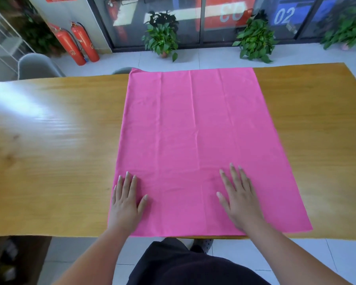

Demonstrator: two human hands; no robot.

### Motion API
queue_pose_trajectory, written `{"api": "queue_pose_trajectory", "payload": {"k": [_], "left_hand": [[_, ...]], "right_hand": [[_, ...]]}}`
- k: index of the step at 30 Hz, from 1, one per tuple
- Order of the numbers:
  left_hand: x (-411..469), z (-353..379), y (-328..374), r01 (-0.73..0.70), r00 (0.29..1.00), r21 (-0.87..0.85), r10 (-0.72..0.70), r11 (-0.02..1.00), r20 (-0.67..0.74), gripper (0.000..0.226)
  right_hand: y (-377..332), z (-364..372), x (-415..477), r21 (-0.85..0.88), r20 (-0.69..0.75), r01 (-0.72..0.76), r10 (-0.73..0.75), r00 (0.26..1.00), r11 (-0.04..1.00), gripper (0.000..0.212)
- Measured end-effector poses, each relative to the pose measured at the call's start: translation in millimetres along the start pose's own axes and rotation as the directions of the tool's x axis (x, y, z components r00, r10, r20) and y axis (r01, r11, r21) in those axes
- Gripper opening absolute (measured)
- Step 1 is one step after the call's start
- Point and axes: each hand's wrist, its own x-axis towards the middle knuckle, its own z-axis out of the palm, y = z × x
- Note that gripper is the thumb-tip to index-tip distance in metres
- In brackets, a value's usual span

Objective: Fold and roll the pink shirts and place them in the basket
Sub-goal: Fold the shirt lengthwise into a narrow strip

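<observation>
Pink shirt (197, 140) — flat, faintly creased — under both hands.

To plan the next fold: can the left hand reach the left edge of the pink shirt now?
Probably yes. The left hand rests flat on the pink shirt right beside that edge, and only bare table lies next to it, so nothing seems in the way.

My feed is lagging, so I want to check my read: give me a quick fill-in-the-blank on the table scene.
The pink shirt lies spread ____ on the wooden table.
The left hand and right hand both rest palm-down on the ____.
On the floor beyond the table stand ____ red fire extinguishers.
Missing: flat; shirt; two.
</observation>
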Motion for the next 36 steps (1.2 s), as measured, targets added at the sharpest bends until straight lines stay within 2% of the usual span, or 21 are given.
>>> {"api": "queue_pose_trajectory", "payload": {"k": [2,4,9,14,19,23,27,31,36], "left_hand": [[2.0,-2.8,-6.4,0.031,0.999,-0.038,-0.031,0.999,0.01,0.087],[2.0,-6.2,-13.5,0.018,0.999,-0.029,-0.017,0.999,0.033,0.088],[4.8,-26.4,-28.5,-0.03,0.996,0.016,0.029,0.999,0.08,0.083],[36.0,-53.7,-35.3,-0.083,0.995,0.072,0.079,0.994,0.056,0.074],[79.4,-76.8,-49.8,-0.133,0.986,0.042,0.128,0.99,0.105,0.085],[110.5,-92.4,-59.8,-0.209,0.965,0.094,0.19,0.973,0.18,0.093],[132.0,-94.1,-85.1,-0.333,0.914,0.139,0.284,0.932,0.288,0.099],[140.7,-83.7,-115.1,-0.452,0.868,0.134,0.401,0.882,0.292,0.101],[138.3,-76.2,-147.4,-0.576,0.809,0.103,0.547,0.811,0.216,0.102]], "right_hand": [[-37.0,-0.2,17.4,-0.022,0.04,0.135,-0.134,0.99,0.991,0.075],[-61.4,8.7,26.0,-0.044,0.104,0.195,-0.19,0.976,0.98,0.078],[-79.3,23.2,22.8,-0.082,0.166,0.15,-0.135,0.977,0.985,0.072],[-98.6,17.8,28.4,-0.081,0.176,0.118,-0.102,0.979,0.99,0.072],[-135.8,15.2,38.4,-0.056,0.153,0.17,-0.159,0.975,0.984,0.071],[-184.1,-0.1,54.1,-0.022,0.177,0.175,-0.169,0.97,0.984,0.076],[-241.9,-3.0,52.7,-0.022,0.22,0.086,-0.08,0.972,0.996,0.082],[-280.0,31.4,24.3,0.026,0.277,-0.05,0.041,0.96,0.998,0.089],[-308.4,58.2,2.4,-0.035,0.161,-0.134,0.138,0.977,0.99,0.092]]}}
